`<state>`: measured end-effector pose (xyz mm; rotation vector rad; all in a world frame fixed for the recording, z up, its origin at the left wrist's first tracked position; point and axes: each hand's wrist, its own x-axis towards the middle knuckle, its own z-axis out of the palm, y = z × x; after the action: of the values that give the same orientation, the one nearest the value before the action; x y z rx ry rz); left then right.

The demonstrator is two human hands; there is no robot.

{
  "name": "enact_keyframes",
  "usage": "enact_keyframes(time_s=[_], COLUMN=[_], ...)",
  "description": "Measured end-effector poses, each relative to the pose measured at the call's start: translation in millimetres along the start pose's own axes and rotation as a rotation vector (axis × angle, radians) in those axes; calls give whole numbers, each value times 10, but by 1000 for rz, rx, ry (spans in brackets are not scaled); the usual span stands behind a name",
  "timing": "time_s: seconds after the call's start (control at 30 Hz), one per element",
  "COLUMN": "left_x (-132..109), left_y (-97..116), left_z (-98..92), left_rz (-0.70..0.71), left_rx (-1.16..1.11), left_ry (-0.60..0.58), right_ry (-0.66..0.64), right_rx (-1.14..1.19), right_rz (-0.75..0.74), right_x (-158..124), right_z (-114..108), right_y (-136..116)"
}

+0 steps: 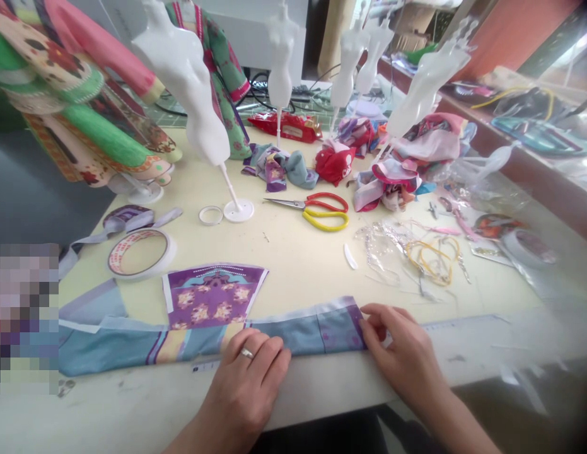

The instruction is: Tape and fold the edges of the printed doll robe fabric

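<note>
A long blue fabric strip [293, 337] with purple, yellow and white bands lies across the front of the table. My left hand [250, 378], with a ring on one finger, has its fingers bent together on the strip's lower edge; the fingertips are partly hidden. At the strip's purple right end, my right hand [397, 347] pinches the edge between thumb and fingers. A clear ruler [205, 366] shows beside my left hand, partly covered by the strip, and seems to continue beyond my right hand. Behind the strip lies a purple patterned fabric panel [212, 299].
Scissors [326, 211] with red and yellow handles lie mid-table. A tape roll [142, 253] is at left. White mannequins [193, 82] stand behind, with crumpled fabric pieces [335, 161] among them. Chains and yellow cords [432, 258] lie at right. Dressed figures [80, 107] stand far left.
</note>
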<state>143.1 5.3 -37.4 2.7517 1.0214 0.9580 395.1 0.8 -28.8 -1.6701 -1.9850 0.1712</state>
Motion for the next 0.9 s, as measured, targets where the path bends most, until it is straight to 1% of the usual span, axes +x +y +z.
enact_keyframes(time_s=[0.17,0.3,0.5,0.77,0.9], left_x=[-4,33,88,50,60], left_y=[1,10,15,15,7], left_z=[-1,1,-2,-1,-9], left_rz=[21,17,-1,-32,-4], left_rx=[53,91,85,51,68], left_ry=[-25,-1,4,11,6], right_ry=[10,20,28,26,22], right_rx=[7,8,-5,-7,-9], right_rz=[8,9,-17,-17,-30], right_x=[-6,-6,5,3,8], right_z=[11,16,25,7,8], right_y=[5,3,1,-2,1])
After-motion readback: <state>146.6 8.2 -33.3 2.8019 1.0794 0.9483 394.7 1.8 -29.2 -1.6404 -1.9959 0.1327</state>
